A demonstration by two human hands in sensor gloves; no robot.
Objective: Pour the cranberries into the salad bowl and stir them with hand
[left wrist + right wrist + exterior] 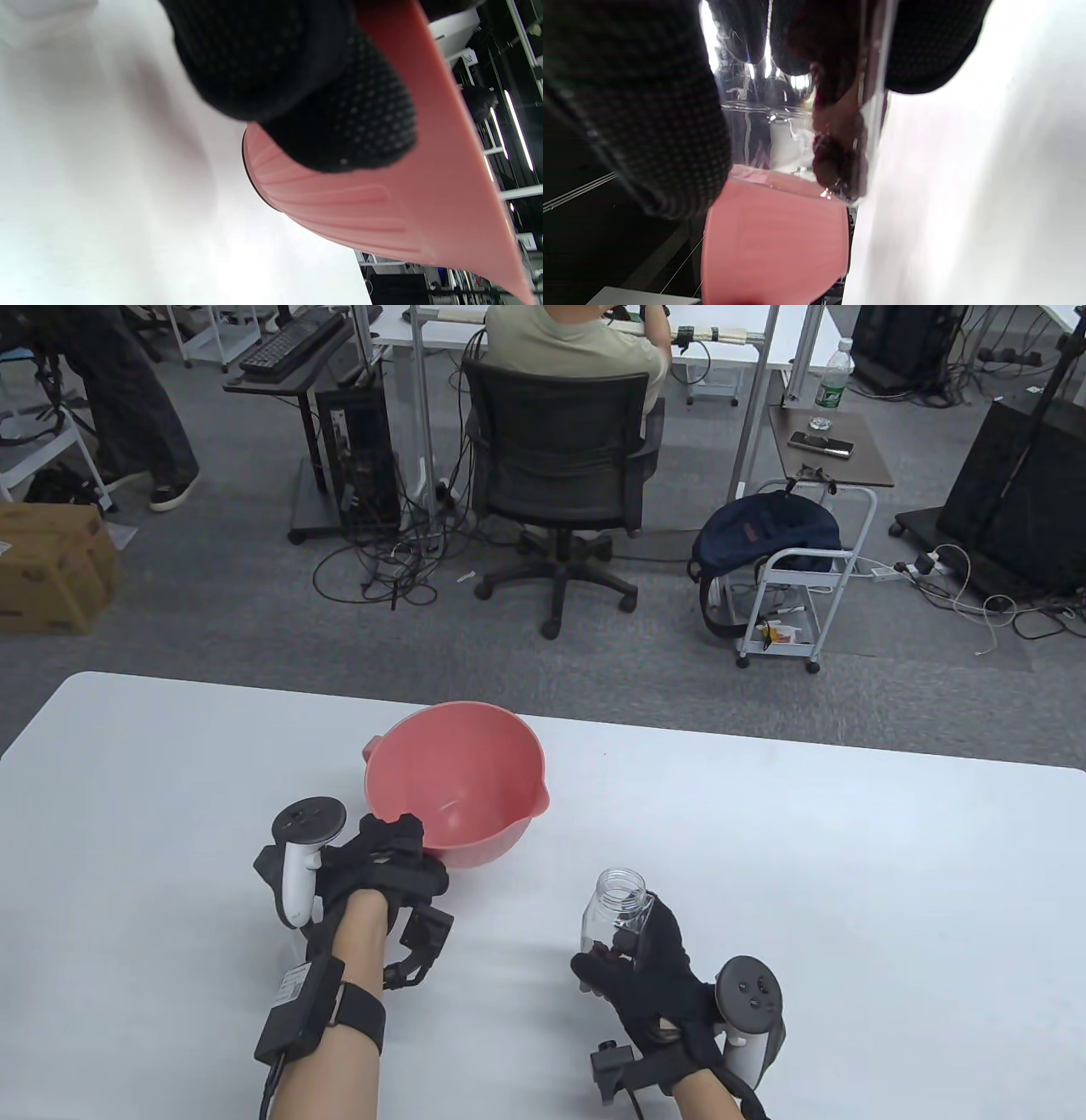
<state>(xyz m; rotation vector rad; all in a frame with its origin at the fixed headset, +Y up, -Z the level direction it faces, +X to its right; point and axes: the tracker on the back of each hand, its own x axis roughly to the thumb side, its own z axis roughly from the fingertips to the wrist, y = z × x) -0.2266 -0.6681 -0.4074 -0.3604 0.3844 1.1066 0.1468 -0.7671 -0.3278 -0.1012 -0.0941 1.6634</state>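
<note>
Two gloved hands worked the white table [848, 857]. Left hand [386, 861] gripped the near rim of the pink salad bowl [475, 768], fingers curled over it. At the bowl's 5 o'clock, right hand [649, 976] wrapped a clear open jar [615, 908], upright, cranberries [835, 161] dark at its base.

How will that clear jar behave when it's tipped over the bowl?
The jar is probably light: clear thin plastic, with only a few dark cranberries low inside. With its mouth open, they should slide out readily. The smooth walls may be slippery, though the right hand wraps it firmly.
</note>
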